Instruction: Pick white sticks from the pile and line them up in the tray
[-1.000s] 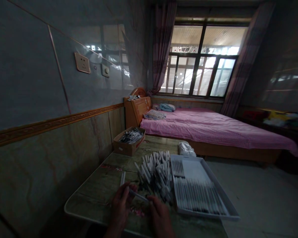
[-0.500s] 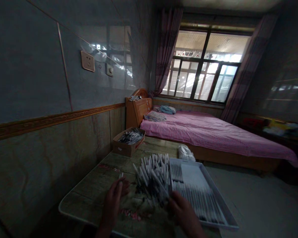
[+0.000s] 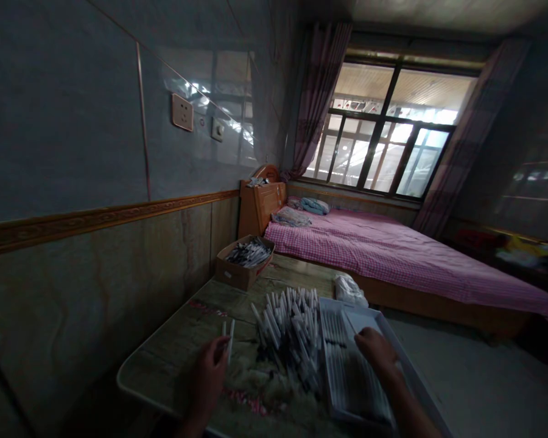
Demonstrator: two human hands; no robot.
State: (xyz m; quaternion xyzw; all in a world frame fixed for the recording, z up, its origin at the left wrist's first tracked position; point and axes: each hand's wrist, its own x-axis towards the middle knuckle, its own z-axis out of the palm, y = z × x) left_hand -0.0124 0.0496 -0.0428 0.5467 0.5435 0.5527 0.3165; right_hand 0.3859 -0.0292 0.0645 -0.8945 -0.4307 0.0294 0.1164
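My left hand [image 3: 209, 378] is at the table's near left, shut on two slim white tubes [image 3: 228, 339] that stand nearly upright from its fingers. A heap of several white tubes with dark ends [image 3: 288, 334] lies to the right of that hand, not touching it. My right hand [image 3: 377, 353] is over a white tray [image 3: 347, 377] of tubes laid side by side in rows. Its fingers hide part of the rows, and I cannot tell whether they hold anything.
A cardboard box of tubes [image 3: 243, 264] stands at the far end of the worn table [image 3: 164, 362], near a white plastic bag [image 3: 349, 292]. A tiled wall runs along the left side. A bed with a pink checked sheet [image 3: 393, 261] lies beyond.
My right hand has moved right and farther away, from the tray's near edge to above its rows. My left hand has stayed near the same spot, now showing two tubes upright.
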